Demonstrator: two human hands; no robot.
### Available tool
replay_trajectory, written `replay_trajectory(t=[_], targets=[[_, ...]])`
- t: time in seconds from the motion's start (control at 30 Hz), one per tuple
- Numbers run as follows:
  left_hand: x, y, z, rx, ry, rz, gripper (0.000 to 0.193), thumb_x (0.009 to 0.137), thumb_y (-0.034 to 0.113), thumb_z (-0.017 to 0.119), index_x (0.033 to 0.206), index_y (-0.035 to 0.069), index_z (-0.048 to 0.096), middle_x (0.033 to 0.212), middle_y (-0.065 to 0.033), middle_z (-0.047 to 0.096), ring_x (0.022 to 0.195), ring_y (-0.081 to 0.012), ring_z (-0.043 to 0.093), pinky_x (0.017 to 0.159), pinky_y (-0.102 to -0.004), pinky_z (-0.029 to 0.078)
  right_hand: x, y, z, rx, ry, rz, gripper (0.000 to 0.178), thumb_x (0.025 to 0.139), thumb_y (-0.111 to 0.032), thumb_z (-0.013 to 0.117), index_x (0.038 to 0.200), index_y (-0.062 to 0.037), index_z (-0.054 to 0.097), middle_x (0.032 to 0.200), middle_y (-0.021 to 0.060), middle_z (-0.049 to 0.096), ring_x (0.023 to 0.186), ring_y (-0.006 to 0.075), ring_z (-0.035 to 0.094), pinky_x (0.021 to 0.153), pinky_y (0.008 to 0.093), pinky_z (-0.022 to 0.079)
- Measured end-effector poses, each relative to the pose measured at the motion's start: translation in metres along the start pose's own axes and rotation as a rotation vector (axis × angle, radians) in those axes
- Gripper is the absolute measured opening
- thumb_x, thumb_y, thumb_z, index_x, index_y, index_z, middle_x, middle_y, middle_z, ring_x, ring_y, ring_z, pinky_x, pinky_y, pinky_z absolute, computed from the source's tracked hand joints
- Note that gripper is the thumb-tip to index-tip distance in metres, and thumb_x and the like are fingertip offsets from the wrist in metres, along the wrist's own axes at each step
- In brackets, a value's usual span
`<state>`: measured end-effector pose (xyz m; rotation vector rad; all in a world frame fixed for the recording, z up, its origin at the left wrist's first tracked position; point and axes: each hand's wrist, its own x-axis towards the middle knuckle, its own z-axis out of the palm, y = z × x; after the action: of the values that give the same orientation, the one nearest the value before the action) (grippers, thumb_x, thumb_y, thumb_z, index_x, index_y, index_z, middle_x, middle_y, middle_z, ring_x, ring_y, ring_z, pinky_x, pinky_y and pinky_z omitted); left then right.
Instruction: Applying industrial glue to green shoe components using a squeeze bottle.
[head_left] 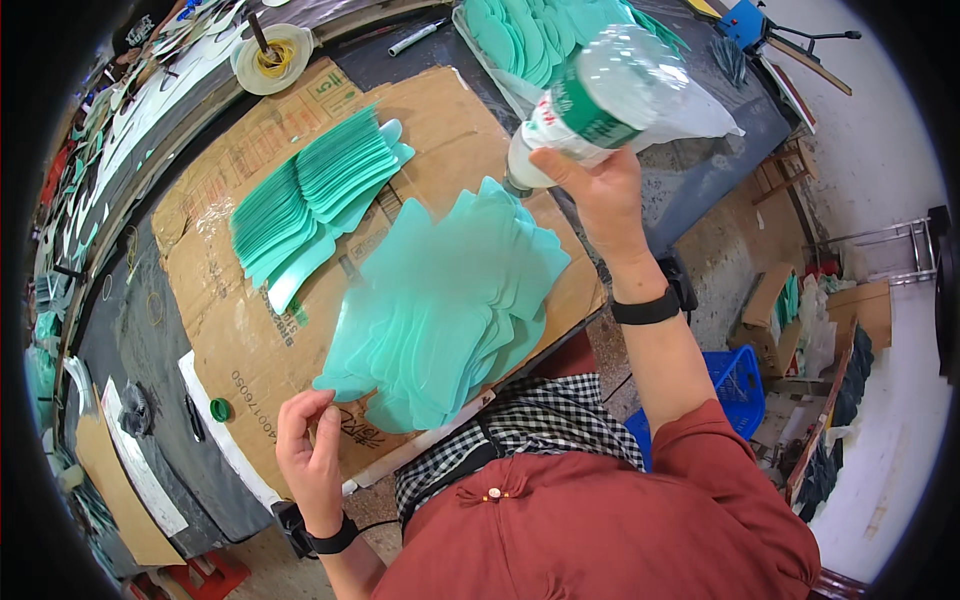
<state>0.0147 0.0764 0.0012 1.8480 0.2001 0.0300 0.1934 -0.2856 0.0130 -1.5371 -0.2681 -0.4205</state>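
Observation:
My right hand (607,200) grips a clear plastic bottle (590,115) with a green and white label. The bottle is tilted over the far right part of the cardboard, its narrow end low and to the left. Below it lies a fanned pile of thin teal shaped sheets (430,310), with a hazy patch in its upper middle. My left hand (310,450) is at the pile's near left corner, fingers loosely curled, thumb apart from the forefinger, nothing visible between them. A neater row of overlapping teal sheets (315,195) lies farther left.
Under the sheets is a flattened cardboard (215,290), with a green bottle cap (220,408) at its left. A tape roll (272,60), a marker (417,37) and more teal pieces in a plastic bag (515,45) are at the far side. A blue crate (735,390) stands at the right.

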Motion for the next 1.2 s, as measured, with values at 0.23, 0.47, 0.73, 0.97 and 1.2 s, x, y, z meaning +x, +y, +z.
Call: replay_trajectory(t=[0.23,0.47,0.73,0.97,1.2], targets=[[0.004,-0.005,0.001,-0.035,-0.024,-0.018,0.014,0.097,-0.001,0.064,0.111,-0.003,0.066,0.111,-0.0065,0.061,0.095,-0.0140,0.058,0.087,-0.0275,0.047,-0.044,-0.024,0.016,0.087,0.038,0.259,0.049,0.085,-0.010,0.086,0.126,0.0010,0.062,0.121,0.0100,0.070,0.109,0.0174,0.068,0.094,0.0323,0.055],[0.011,-0.008,-0.002,-0.060,-0.010,-0.022,0.019,0.101,0.007,0.063,0.120,0.001,0.063,0.100,0.0002,0.061,0.091,-0.0073,0.056,0.082,-0.0219,0.043,-0.112,-0.065,0.053,0.371,-0.339,0.329,0.054,0.083,-0.016,0.083,0.130,-0.0011,0.061,0.131,0.0133,0.066,0.117,0.0317,0.066,0.098,0.0399,0.055],[0.010,-0.010,-0.012,-0.034,0.047,-0.066,0.020,0.099,0.001,0.063,0.118,-0.001,0.064,0.113,-0.0031,0.058,0.093,-0.0099,0.055,0.084,-0.0245,0.045,-0.125,-0.080,0.088,-0.005,-0.750,-0.226,0.048,0.086,-0.016,0.078,0.129,-0.0009,0.062,0.127,0.0178,0.067,0.117,0.0368,0.067,0.099,0.0449,0.056],[0.027,-0.005,-0.035,0.153,0.196,0.081,0.021,0.097,0.005,0.065,0.118,0.003,0.066,0.117,-0.0035,0.060,0.098,-0.0118,0.055,0.089,-0.0266,0.044,-0.073,-0.036,0.052,-0.068,-0.245,0.099,0.045,0.082,-0.007,0.081,0.124,-0.0005,0.064,0.122,0.0156,0.070,0.108,0.0290,0.070,0.092,0.0370,0.055],[0.085,0.011,-0.037,0.393,0.388,0.310,0.030,0.094,0.008,0.067,0.125,0.006,0.068,0.126,-0.0079,0.062,0.122,-0.0225,0.056,0.105,-0.0355,0.041,-0.026,-0.003,0.009,0.235,0.131,0.203,0.037,0.087,-0.003,0.076,0.122,-0.0014,0.065,0.114,0.0043,0.069,0.105,0.0175,0.067,0.095,0.0343,0.053]])
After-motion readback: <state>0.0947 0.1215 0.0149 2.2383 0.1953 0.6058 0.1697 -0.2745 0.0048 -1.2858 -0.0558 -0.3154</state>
